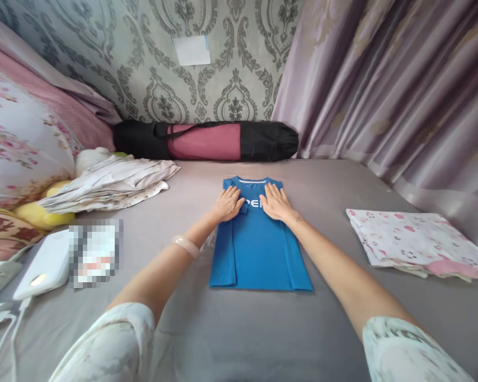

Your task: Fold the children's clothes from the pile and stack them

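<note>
A blue T-shirt (261, 249) lies flat on the grey bed sheet (239, 329), its collar toward the wall. Both of its sides are folded inward over the front, making a narrow rectangle. White letters on the chest are partly covered by my hands. My left hand (228, 203) rests flat on the upper left of the shirt, fingers stretched out, close to a folded sleeve edge. On the upper right, my right hand (275, 201) also lies flat with its fingers extended. Neither hand grips the cloth.
A black and dark pink roll bag (207, 141) lies along the wall. Folded pale clothes (111, 183), a floral pillow (19, 132) and a white power bank (43, 262) with cables are at left. A folded pink-patterned cloth (418, 239) lies at right, near the curtain (354, 79).
</note>
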`<state>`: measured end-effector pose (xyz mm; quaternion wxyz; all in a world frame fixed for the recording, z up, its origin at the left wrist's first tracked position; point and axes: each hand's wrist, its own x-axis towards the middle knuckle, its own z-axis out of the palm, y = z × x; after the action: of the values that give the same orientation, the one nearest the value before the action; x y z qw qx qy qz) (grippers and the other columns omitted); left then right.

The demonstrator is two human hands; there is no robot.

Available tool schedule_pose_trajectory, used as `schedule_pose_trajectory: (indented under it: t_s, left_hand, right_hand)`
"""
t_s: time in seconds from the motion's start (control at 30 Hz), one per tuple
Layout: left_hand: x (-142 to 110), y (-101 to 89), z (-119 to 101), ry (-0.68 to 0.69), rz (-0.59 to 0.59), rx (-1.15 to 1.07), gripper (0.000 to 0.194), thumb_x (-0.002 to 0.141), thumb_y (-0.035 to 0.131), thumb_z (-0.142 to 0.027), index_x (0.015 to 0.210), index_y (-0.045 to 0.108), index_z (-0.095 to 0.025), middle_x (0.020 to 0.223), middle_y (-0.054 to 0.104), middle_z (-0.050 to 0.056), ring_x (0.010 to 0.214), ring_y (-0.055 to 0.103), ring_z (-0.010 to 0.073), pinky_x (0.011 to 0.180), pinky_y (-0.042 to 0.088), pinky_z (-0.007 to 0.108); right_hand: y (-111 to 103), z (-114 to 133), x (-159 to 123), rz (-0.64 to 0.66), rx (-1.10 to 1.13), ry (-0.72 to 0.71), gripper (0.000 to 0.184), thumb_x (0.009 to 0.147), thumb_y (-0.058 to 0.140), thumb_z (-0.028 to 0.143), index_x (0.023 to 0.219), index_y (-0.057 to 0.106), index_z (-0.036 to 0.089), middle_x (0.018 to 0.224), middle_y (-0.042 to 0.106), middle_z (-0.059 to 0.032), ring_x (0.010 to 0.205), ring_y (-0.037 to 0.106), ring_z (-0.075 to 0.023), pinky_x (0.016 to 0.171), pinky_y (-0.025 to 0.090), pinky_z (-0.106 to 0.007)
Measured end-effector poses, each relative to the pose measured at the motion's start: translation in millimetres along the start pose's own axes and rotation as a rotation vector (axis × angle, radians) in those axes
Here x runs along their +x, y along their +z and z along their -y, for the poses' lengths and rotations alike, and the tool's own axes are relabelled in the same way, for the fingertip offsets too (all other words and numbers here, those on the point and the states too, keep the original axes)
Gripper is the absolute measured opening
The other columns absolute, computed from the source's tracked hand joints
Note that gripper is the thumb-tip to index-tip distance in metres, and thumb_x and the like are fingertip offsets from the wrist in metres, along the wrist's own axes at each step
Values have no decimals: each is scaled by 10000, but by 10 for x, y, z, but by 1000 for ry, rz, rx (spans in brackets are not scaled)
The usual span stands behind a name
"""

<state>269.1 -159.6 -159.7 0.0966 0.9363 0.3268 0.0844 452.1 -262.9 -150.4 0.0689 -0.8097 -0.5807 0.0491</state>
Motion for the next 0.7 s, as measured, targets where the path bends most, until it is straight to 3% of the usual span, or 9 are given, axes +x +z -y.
schedule_pose_trajectory:
  t_s: [0.2, 0.47, 0.6, 0.7]
  left_hand:
    - [-43, 117, -155, -45, 77, 103, 636, 993, 221, -466, 1493, 296, -81, 1577, 245, 144, 1471, 170, 271, 1196, 151, 436]
    - [-16, 39, -142, -47, 77, 26, 654, 975, 290, -482, 1484, 305, -71, 1573, 237, 183, 1472, 151, 304, 1184, 124, 509]
    - [-253, -80, -164, 0, -11, 15, 635, 970, 322, -489, 1484, 308, -116, 1573, 248, 171, 1474, 152, 292, 1183, 122, 506]
    - [-544, -77, -199, 77, 41, 19, 625, 972, 318, -491, 1474, 333, -118, 1570, 267, 159, 1472, 169, 280, 1189, 137, 472]
  right_hand:
    - [175, 50, -21, -26, -60, 18, 653, 989, 183, 410, 1508, 257, 21, 1590, 199, -139, 1471, 139, -245, 1194, 79, -423]
    - [72, 44, -34, 9, 7, 7, 671, 982, 186, 422, 1508, 244, 8, 1590, 186, -154, 1472, 131, -262, 1193, 91, -444]
    - [8, 24, -315, -24, 23, -57, 654, 980, 172, 394, 1517, 223, 25, 1597, 158, -146, 1477, 108, -249, 1195, 97, -450]
    - [29, 10, -650, -25, 14, -146, 647, 979, 177, 389, 1521, 226, 38, 1597, 164, -137, 1477, 117, -241, 1198, 102, -439]
